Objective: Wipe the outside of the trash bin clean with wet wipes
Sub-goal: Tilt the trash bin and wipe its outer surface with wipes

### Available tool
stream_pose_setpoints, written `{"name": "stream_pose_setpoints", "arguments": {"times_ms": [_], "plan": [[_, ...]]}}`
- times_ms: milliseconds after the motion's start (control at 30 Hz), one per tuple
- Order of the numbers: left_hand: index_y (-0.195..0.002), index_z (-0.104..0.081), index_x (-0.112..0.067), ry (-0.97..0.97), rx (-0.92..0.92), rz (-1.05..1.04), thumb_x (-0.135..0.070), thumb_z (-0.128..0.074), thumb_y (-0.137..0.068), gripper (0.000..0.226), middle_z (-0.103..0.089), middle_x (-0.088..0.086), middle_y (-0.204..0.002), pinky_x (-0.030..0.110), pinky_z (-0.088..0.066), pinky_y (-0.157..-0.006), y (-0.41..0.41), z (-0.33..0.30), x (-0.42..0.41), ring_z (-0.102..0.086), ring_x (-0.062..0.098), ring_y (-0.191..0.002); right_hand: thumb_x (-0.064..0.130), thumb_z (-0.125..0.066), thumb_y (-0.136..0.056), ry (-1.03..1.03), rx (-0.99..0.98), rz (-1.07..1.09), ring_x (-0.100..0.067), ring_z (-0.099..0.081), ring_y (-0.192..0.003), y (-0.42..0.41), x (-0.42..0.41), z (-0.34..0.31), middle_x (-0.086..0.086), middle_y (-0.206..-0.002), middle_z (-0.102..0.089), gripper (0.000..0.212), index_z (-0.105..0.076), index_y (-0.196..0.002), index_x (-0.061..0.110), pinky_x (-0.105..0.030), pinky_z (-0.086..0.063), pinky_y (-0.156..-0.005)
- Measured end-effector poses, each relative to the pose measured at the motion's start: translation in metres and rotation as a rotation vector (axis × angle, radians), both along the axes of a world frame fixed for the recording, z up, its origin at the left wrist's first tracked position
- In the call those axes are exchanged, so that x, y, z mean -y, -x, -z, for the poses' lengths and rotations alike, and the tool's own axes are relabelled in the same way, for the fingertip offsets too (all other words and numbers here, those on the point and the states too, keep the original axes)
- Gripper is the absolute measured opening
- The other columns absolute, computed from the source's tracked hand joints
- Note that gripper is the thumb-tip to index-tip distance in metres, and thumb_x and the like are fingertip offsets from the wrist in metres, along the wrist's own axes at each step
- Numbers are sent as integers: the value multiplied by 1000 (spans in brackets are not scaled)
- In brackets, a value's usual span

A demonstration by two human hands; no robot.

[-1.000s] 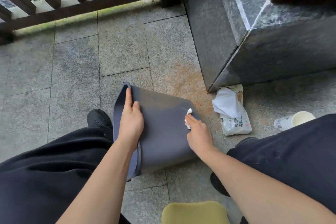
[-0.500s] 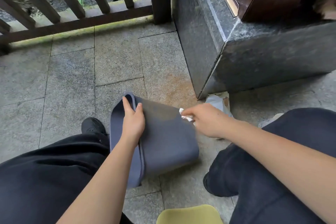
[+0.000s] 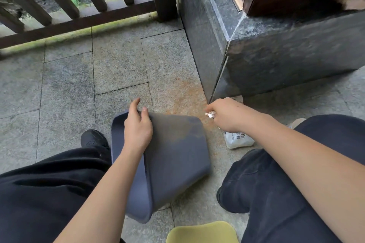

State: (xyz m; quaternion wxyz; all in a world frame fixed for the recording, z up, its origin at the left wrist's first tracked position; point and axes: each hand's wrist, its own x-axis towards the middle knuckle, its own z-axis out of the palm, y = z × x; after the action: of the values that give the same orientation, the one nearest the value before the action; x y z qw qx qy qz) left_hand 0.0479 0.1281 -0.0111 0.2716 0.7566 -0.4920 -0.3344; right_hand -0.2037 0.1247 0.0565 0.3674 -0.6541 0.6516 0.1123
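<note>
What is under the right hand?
The wipes pack lies on the floor below the right hand; only its near end shows, the rest is covered. The hand pinches a crumpled wipe.

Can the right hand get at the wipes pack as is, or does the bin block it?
Probably yes. The right hand hovers directly above the wipes pack, nothing between them; the trash bin lies apart to its left. But it already pinches a crumpled wipe.

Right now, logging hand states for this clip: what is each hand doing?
Left hand: rests on the trash bin near its rim, fingers relaxed, gripping nothing.
Right hand: pinches a crumpled wet wipe, off the bin.
</note>
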Motion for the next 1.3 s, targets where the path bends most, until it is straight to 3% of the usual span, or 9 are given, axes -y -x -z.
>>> {"name": "stream_pose_setpoints", "arguments": {"times_ms": [67,233,367,500,700,867,1000,1133,1300], "plan": [[-149,-38,-31,15,-48,33,-32,-43,-104,44,-58,-15,-117,28,-33,-95,-3,-6,-3,-50,14,-120,3,-41,-89,-1,-11,56,-33,-59,-115,4,4,1,-11,-144,-51,57,-52,-140,27,-37,-54,-84],[-154,-31,-31,22,-287,-52,-20,-43,-106,51,-37,-14,-149,22,-21,-113,-13,-8,-16,-32,-1,-135,7,-43,-91,27,-8,205,-36,-57,-117,6,7,15,-12,-138,-56,51,-55,-138,22,-37,-50,-89],[-154,-34,-22,38,-255,-175,-29,-38,-108,47,-37,-6,-155,6,-19,-100,-16,2,-19,-32,-2,-133,2,-46,-88,98,58,406,-36,-59,-113,3,0,43,-14,-119,-66,36,-65,-116,11,-36,-48,-81],[-154,-34,-19,56,-217,-212,-35,-36,-108,50,-35,-4,-158,13,-17,-107,-18,11,-7,-29,-2,-136,2,-44,-90,109,211,584,-34,-56,-118,-7,-15,79,-12,-130,-60,54,-48,-141,19,-36,-48,-94],[-154,-34,-24,87,-249,-306,-34,-38,-107,48,-35,-8,-158,14,-20,-110,-19,19,1,-32,-4,-136,1,-41,-86,91,265,543,-35,-60,-104,-33,-19,115,-9,-118,-61,63,-36,-140,33,-48,-52,-89],[-158,-22,-27,53,-282,-390,-40,-41,-105,58,-32,3,-160,35,-22,-120,-22,30,6,-31,13,-144,6,-42,-88,121,237,462,-28,-54,-107,-44,-6,135,-2,-122,-55,55,-40,-139,27,-36,-43,-88],[-158,-10,-39,63,-326,-435,-37,-37,-105,59,-19,-11,-163,16,-18,-104,-7,41,14,-24,-7,-133,3,-46,-83,164,127,381,-39,-58,-111,-50,6,145,-13,-123,-62,66,-37,-144,27,-38,-48,-84],[-156,-19,-40,67,-423,-500,-29,-37,-104,56,-32,-7,-157,18,-24,-98,1,43,35,-37,0,-126,2,-46,-85,133,79,387,-39,-57,-114,-49,13,147,-15,-128,-60,69,-34,-149,26,-38,-47,-86],[-158,-17,-38,8,-374,-352,-32,-39,-105,57,-26,-8,-161,18,-19,-103,-16,39,59,-27,-4,-129,6,-46,-89,87,29,346,-39,-56,-112,-63,5,138,-16,-122,-61,67,-27,-151,20,-37,-44,-82]]}}
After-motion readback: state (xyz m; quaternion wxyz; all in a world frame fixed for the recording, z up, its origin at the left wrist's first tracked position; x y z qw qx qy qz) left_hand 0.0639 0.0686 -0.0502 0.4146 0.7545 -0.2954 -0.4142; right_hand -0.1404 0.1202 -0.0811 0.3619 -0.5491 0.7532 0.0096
